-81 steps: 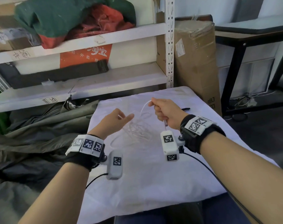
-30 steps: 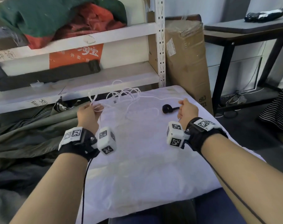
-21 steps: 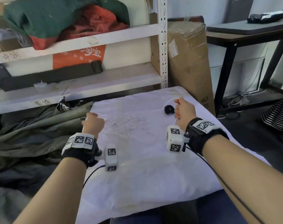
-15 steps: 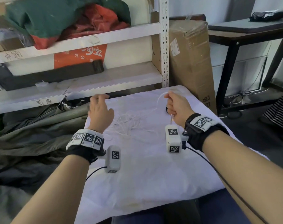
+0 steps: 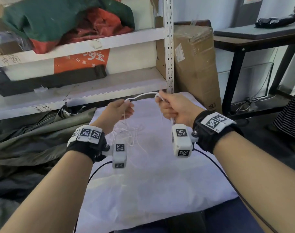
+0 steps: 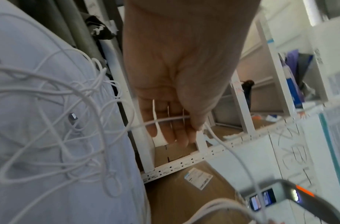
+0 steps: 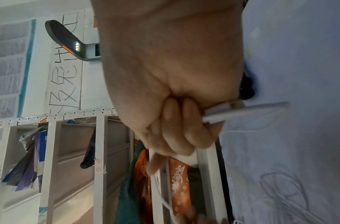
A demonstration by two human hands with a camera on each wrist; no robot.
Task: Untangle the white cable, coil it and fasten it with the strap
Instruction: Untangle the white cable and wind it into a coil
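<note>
**Feeding a free end out of the tangle**

Both hands are raised above the white cloth (image 5: 151, 179) on the tabletop, a short arc of the white cable (image 5: 144, 95) bridging them. The left hand (image 5: 117, 113) pinches the cable between thumb and fairly straight fingers; the right hand (image 5: 172, 107) is curled into a fist around it. The rest of the cable lies as a loose tangle (image 5: 129, 133) on the cloth, just below the left hand.

To do this well, I judge the right hand should anchor the end while the left slides along, lifting loops off one at a time rather than pulling knots tight.

The left wrist view alone shows the tangle's crossings and a metal plug (image 6: 73, 118) inside it. The right wrist view alone shows a dark object (image 7: 246, 87), perhaps the strap, on the cloth beside the fist.
</note>
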